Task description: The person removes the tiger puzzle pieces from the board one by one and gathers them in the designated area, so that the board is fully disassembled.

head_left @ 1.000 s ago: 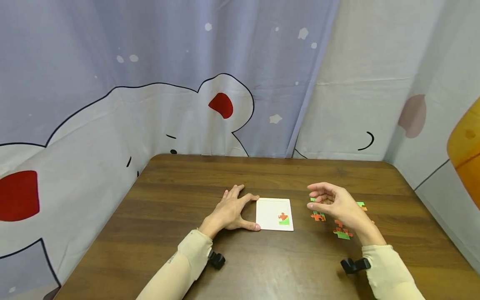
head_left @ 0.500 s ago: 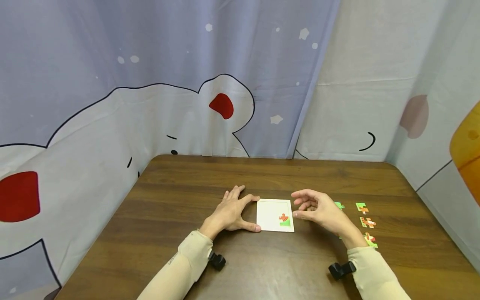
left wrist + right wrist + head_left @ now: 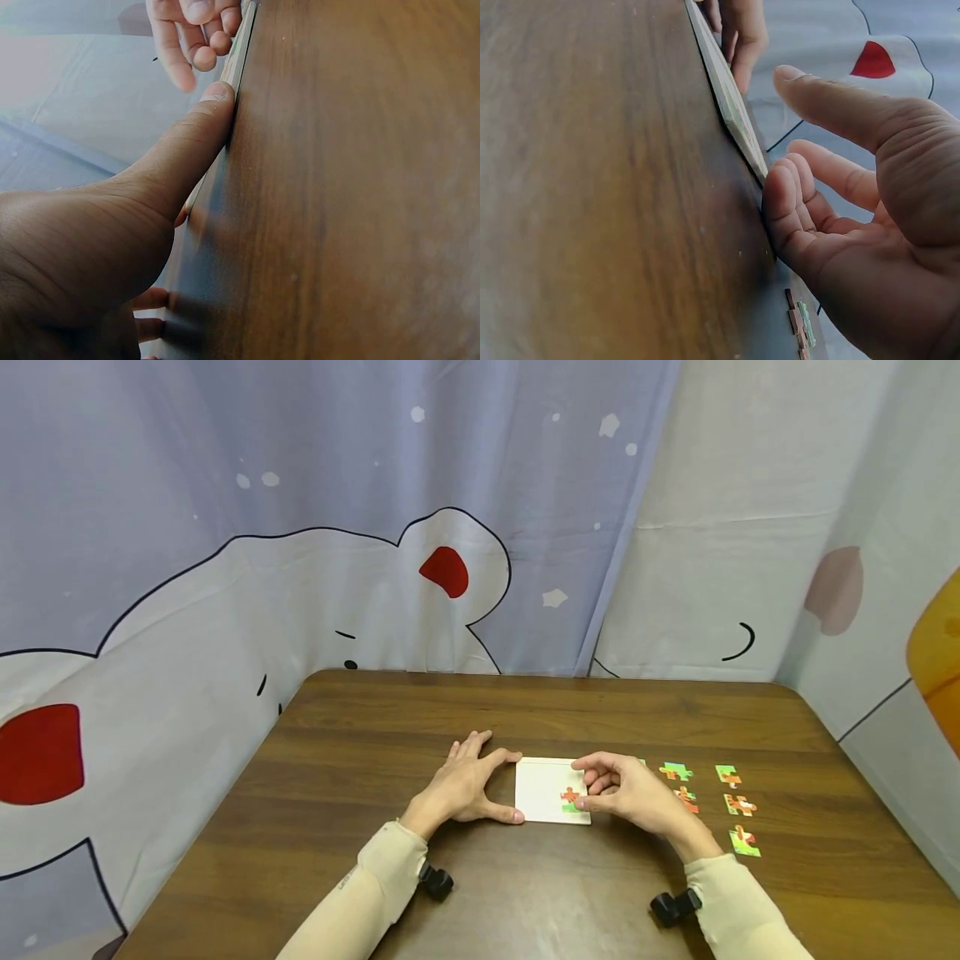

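Note:
A small white puzzle tray (image 3: 542,787) lies flat on the table. A red-and-green puzzle piece (image 3: 571,796) sits in its near right corner. My left hand (image 3: 459,787) rests at the tray's left side with thumb and index finger spread. The thumb (image 3: 214,94) touches the near left corner and the index finger reaches the far left corner. My right hand (image 3: 628,793) hovers over the tray's right edge. In the right wrist view its thumb (image 3: 829,105) is stretched out, apart from the loosely bent fingers (image 3: 781,196). No held thing shows between them.
Several loose puzzle pieces lie right of the tray, among them a green one (image 3: 677,772), an orange-and-white one (image 3: 740,805) and a nearer one (image 3: 744,841). My right hand partly hides others. A patterned curtain (image 3: 375,602) hangs behind the wooden table (image 3: 480,910).
My right hand has moved left from above the loose pieces to the tray's right edge, uncovering pieces at the right. My left hand stays at the tray.

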`<state>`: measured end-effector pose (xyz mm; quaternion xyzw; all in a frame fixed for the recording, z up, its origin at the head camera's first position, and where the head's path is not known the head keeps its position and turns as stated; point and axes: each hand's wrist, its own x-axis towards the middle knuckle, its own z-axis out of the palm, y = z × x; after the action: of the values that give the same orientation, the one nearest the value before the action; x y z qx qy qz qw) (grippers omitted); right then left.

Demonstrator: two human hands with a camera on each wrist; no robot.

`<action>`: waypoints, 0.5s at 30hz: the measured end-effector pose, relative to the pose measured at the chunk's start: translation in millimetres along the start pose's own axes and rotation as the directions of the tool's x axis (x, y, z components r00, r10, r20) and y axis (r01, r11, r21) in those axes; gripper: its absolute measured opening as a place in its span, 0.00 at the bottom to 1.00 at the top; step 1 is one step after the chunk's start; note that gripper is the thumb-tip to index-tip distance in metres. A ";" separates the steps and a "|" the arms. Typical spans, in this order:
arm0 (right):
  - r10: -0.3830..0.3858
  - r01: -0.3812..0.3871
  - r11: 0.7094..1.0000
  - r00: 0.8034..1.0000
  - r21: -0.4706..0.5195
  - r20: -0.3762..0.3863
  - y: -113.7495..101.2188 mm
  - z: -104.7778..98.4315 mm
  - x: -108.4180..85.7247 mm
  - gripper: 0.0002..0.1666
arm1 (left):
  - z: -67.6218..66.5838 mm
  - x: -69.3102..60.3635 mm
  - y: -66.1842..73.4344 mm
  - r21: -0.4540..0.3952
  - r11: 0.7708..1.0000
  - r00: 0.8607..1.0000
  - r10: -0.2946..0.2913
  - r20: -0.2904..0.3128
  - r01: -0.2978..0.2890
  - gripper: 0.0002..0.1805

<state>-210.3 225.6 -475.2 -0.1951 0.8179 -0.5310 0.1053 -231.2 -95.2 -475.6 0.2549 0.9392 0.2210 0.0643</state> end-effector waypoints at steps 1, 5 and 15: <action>0.003 -0.003 1.000 1.000 0.000 0.009 -0.4 0.3 0.2 0.35 | 0.0 0.1 0.0 -0.001 1.000 1.000 0.001 0.000 -0.001 0.53; 0.006 -0.004 0.999 0.999 -0.034 0.040 0.3 0.8 0.7 0.34 | 0.5 1.1 -0.6 0.003 1.000 1.000 0.000 -0.003 0.000 0.53; -0.003 0.007 0.995 0.999 -0.100 0.042 2.7 2.7 -0.8 0.31 | 1.7 0.0 -0.3 0.012 1.000 1.000 -0.005 -0.002 0.005 0.53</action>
<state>-209.1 224.8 -478.8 -0.2132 0.8407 -0.4851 0.1113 -230.9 -94.8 -477.2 0.2527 0.9412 0.2156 0.0625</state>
